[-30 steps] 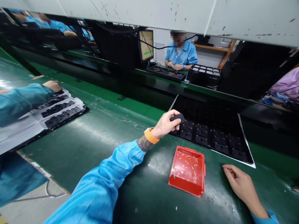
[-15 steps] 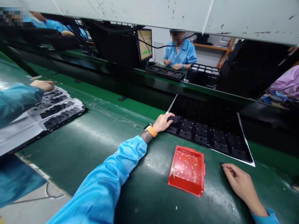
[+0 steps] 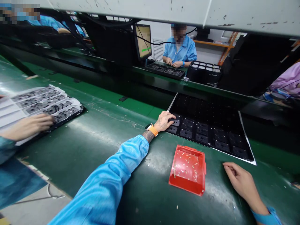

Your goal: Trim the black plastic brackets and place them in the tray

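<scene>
My left hand (image 3: 163,121) reaches to the left edge of a black partitioned tray (image 3: 203,107). Its thumb and index finger are apart, at the left side of a flat black plastic part (image 3: 175,122) lying in a front-left pocket. Whether the fingertips still touch that part is hard to see. Similar black parts (image 3: 202,128) lie in pairs along the tray's front rows. My right hand (image 3: 240,182) rests on the green table with its fingers curled in and nothing visible in them. Between my hands sits a red bin (image 3: 187,165) with small pale bits inside.
At the left, a co-worker's hand (image 3: 35,125) is over another tray (image 3: 47,103) of dark parts and white lining. A black ledge runs behind my tray, with a monitor (image 3: 143,42) and a seated person (image 3: 179,50) beyond. One pale bit (image 3: 177,207) lies on the table.
The black part at my left fingers now lies flat in its pocket, and the fingers have loosened. The co-worker's hand at left is nearer the tray's front. My right hand stays put.
</scene>
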A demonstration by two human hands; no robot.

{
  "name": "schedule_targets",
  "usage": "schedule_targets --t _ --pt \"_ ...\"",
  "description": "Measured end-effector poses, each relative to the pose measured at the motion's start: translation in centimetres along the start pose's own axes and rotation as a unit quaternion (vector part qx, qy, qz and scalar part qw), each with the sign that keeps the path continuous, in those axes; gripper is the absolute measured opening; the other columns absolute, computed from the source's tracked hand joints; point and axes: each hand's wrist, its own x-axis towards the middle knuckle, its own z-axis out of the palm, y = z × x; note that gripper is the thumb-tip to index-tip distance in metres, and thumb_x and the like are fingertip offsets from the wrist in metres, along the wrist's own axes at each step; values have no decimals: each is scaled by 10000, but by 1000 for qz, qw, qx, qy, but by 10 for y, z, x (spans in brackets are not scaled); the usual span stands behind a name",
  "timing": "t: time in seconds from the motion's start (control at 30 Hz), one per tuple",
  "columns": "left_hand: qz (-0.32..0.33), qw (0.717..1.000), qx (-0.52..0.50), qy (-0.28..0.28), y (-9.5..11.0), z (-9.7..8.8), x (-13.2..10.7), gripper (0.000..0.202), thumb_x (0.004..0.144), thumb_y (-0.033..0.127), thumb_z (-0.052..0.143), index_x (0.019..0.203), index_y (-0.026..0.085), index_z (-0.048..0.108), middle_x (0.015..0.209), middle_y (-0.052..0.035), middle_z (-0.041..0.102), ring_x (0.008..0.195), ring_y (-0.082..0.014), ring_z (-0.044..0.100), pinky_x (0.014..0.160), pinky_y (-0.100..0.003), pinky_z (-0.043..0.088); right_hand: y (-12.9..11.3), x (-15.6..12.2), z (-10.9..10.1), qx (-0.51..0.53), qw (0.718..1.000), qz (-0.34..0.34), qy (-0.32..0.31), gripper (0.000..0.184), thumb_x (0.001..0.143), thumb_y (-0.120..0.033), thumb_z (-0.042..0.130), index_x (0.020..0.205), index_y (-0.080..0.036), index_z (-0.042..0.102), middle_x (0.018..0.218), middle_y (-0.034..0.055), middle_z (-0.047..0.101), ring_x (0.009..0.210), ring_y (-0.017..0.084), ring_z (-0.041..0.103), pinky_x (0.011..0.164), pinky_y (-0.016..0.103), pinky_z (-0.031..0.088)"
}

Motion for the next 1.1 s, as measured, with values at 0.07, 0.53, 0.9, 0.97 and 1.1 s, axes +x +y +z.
schedule_targets --t 0.07,0.53,0.9,0.97,1.1 --pt "-6 1000 6 19 -2 2 -1 314 938 204 680 1247 243 723 1273 -103 655 1319 -296 537 1178 -490 430 0 0 0 1 1000 0 -4 396 917 -562 544 878 -239 769 696 29 740 539 190 656 539 281 520" --pt "-38 998 52 21 -7 -4 -9 252 882 331 777 1129 291 799 1384 -108 558 1418 -350 426 1165 -563 422 16 -1 4 9 1000 -3 -4 383 893 -560 574 896 -240 784 775 40 788 605 207 725 543 266 554" --pt "-33 998 48 -10 -7 -4 -8 316 897 206 669 1140 332 827 1375 -96 539 1413 -348 419 1186 -572 403 13 -2 2 4 1000 0 -6 387 895 -562 565 901 -242 783 802 45 800 648 220 749 564 272 561" --pt "-34 998 47 -12 -7 -3 -8 334 891 175 661 1131 333 831 1386 -91 541 1425 -343 421 1197 -565 397 13 -1 3 2 1000 0 -4 390 896 -562 560 902 -241 782 800 44 800 647 220 750 564 273 562" --pt "-42 998 49 -9 -4 0 -8 286 909 180 685 1116 314 829 1427 -91 551 1451 -334 430 1205 -547 402 14 -2 2 -5 1000 1 -9 396 898 -573 557 911 -248 783 815 44 804 654 221 755 545 268 564"
